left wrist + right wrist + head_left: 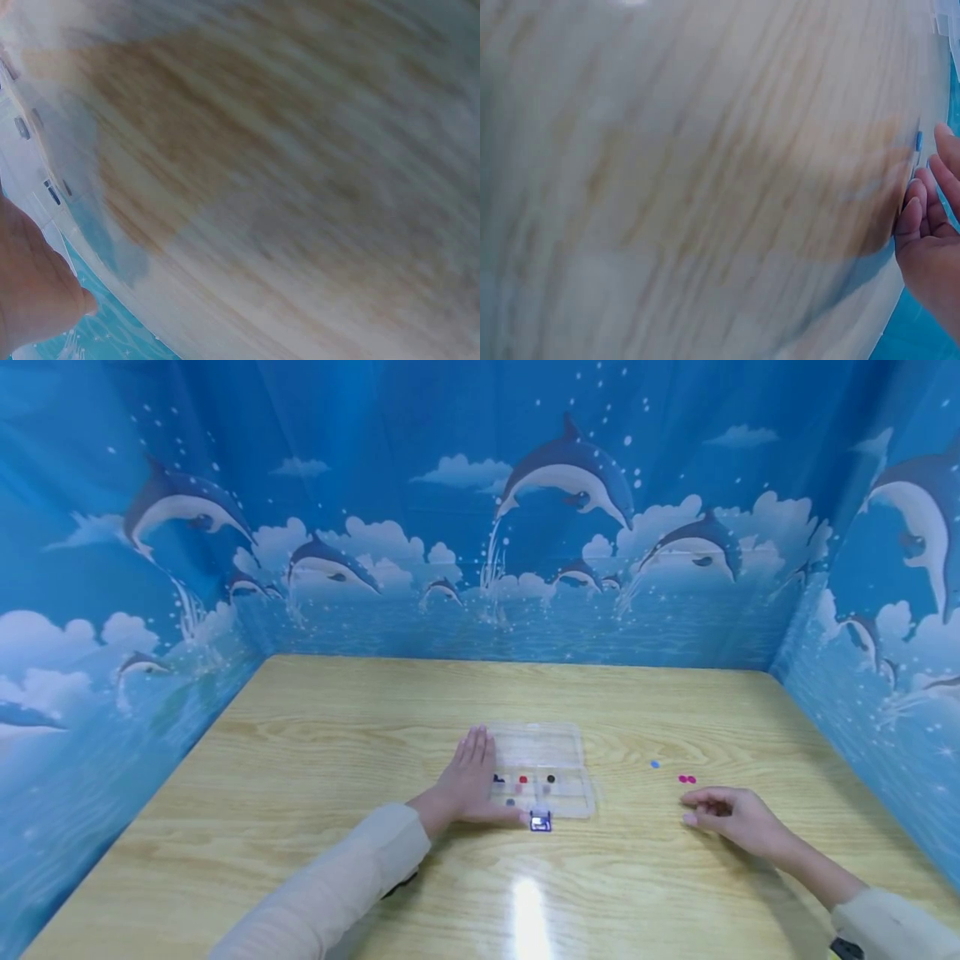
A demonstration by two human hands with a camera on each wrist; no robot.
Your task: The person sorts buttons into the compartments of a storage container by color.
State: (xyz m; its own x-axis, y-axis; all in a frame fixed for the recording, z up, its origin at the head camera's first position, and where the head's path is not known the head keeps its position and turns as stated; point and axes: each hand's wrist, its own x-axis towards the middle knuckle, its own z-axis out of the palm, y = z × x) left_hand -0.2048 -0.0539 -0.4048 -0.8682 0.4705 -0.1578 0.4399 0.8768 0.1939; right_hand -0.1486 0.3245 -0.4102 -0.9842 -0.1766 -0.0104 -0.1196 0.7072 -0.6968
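My left hand [471,783] lies with straight fingers along the left side of a clear plastic compartment box [576,787]. Its thumb reaches along the box's front edge, by a purple-blue latch [540,822]. The lid [538,745] is folded back. Small pieces sit inside, among them a red one [522,779], a black one [551,779] and a grey-blue one [510,802]. To the right, my right hand [738,818] hovers low over the table with loosely bent fingers, thumb and forefinger apart. Two magenta pieces [687,779] lie just beyond its fingertips.
A small blue piece [655,764] lies on the wood-grain table [360,718], between the box and the magenta pieces. Blue dolphin-print curtains [420,610] stand along the table's back and sides. Light glares off the table's front.
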